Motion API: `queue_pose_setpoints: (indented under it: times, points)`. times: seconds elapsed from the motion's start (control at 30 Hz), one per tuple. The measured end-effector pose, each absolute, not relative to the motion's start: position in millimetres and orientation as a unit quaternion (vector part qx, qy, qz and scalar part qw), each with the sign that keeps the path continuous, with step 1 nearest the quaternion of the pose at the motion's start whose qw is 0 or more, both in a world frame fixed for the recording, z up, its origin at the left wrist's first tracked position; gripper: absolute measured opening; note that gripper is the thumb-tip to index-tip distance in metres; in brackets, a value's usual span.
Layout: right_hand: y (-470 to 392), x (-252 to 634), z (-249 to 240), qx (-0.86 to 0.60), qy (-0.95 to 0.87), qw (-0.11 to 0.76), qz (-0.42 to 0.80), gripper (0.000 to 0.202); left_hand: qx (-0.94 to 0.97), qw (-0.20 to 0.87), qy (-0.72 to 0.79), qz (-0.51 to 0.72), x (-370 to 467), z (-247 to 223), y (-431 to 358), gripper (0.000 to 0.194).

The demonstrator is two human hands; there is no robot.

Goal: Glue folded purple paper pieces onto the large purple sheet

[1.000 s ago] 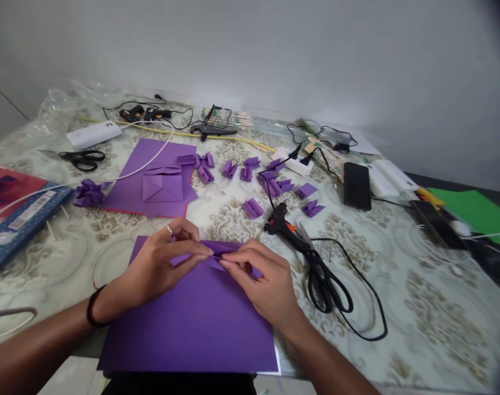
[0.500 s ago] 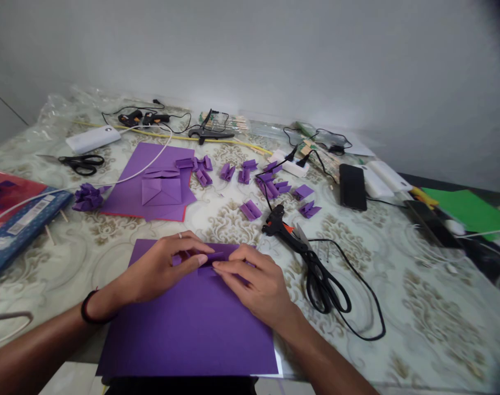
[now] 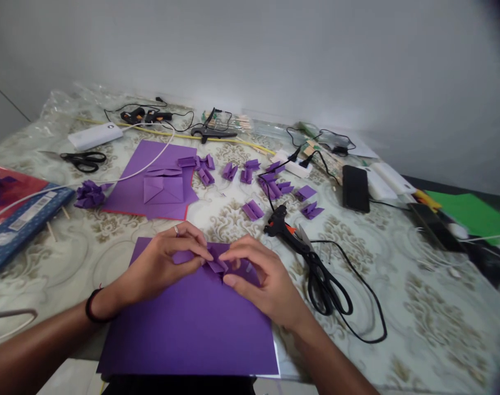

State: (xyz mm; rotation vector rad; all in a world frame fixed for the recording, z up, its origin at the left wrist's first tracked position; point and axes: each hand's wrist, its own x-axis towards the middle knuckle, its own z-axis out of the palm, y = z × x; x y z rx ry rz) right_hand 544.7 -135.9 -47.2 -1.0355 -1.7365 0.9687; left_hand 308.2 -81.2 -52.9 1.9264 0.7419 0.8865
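Between my two hands is a small folded piece of purple paper (image 3: 217, 265), above the far part of a large purple sheet (image 3: 187, 329). My left hand (image 3: 173, 258), with a ring and a dark wristband, pinches the folded paper's left side between thumb and fingers. My right hand (image 3: 260, 277) is at its right side, thumb and forefinger apart, close to the paper's edge; whether they touch it I cannot tell. Several similar folded purple pieces (image 3: 253, 210) lie beyond, some in a cluster.
A black glue gun (image 3: 288, 233) and black-handled scissors (image 3: 326, 282) lie right of the sheet. Other scissors (image 3: 85, 161), a crumpled purple paper (image 3: 90, 195) and a purple paper envelope (image 3: 163, 188) are at left. A power strip (image 3: 293, 163) and phone (image 3: 355, 188) stand farther right.
The folded paper has been turned and tilted between my hands. My right thumb and forefinger have spread apart, while my left hand keeps its pinch.
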Motion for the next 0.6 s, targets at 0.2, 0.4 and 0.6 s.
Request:
queue_pose_setpoints:
  times: [0.2, 0.4, 0.6]
  points:
    - [-139, 536, -51, -0.435, -0.677, 0.388, 0.449, 0.030, 0.731, 0.501, 0.300, 0.353, 310, -50, -83, 0.014]
    - [-142, 531, -58, -0.472, -0.632, 0.411, 0.457, 0.027, 0.772, 0.461, 0.301, 0.316, 311, -43, -86, 0.030]
    - [-140, 530, -62, -0.477, -0.624, 0.423, 0.452, 0.022, 0.789, 0.414, 0.337, 0.303, 311, -44, -88, 0.030]
